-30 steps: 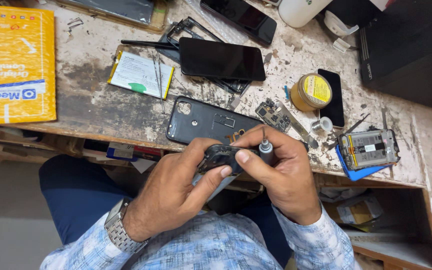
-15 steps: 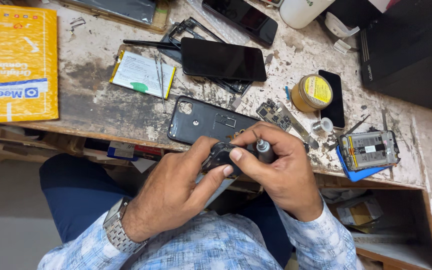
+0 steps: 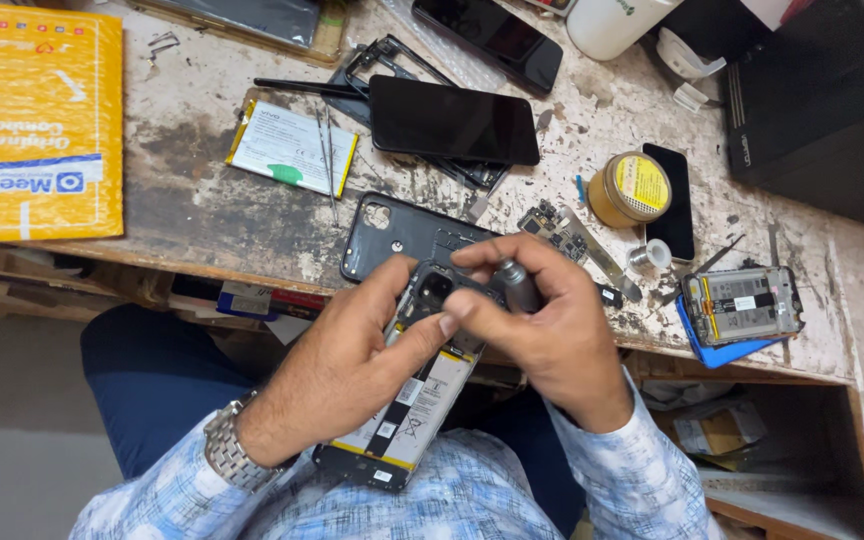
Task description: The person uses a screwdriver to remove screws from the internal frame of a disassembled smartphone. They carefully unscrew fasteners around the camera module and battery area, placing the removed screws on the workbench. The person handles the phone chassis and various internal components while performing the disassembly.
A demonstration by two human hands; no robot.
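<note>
holding the opened black smartphone with its back removed and its white-labelled battery showing, your left hand is clenched around its upper half, thumb pressed beside the camera block and fingers wrapped underneath. the phone sits tilted over your lap, in front of the edge of the worn, stained whitish workbench, with its lower end pointing down toward your blue patterned shirt. your right hand is closed on a small grey metal screwdriver, pinching it between thumb and fingers, with the tool set against the phone's top end near the camera; the tip itself is hidden by your fingers, so you cannot tell exactly where it lands. a silver metal wristwatch sits on your left wrist.

just behind your hands, a dark grey plastic phone back cover with a camera cut-out lies flat on the bench. beyond it rests a black glass phone lying screen-up, on top of a black frame. to its left lies a flat white phone battery with yellow edges, with thin tweezers across it. a large yellow padded envelope covers the far left of the bench. to the right stand a round yellow tin, a small green circuit board, and another opened phone body on a blue mat.
</note>
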